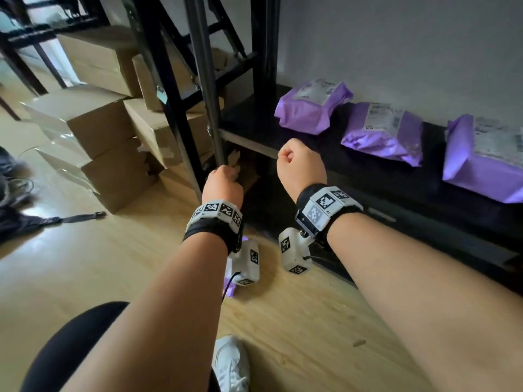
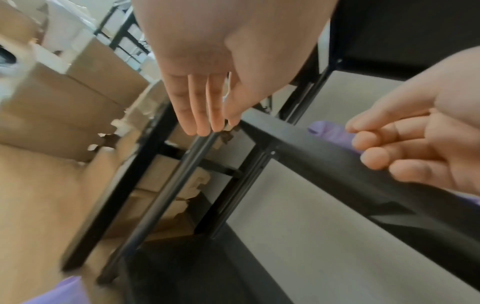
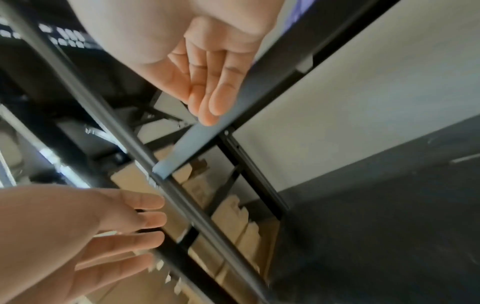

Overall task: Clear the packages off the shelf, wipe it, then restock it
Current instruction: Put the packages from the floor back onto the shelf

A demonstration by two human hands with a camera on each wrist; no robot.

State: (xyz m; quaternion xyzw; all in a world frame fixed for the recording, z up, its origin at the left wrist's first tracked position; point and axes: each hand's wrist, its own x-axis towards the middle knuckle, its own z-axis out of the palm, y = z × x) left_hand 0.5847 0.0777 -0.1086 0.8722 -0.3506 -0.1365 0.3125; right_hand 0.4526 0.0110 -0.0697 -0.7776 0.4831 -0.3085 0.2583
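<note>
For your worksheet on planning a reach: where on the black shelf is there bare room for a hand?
Bare: the shelf's left end, between the black upright and the leftmost purple package, and the front strip. Crowded: the wall side, three packages in a row.

Person, forearms bare. Left wrist band (image 1: 213, 219): black strap, white block with black-and-white square markers. Left wrist camera (image 1: 245, 264): white housing, markers, thin black cable. Right wrist band (image 1: 328, 212) and right wrist camera (image 1: 294, 253): same build. Black trouser leg (image 1: 70, 349); white shoe (image 1: 230, 363).
</note>
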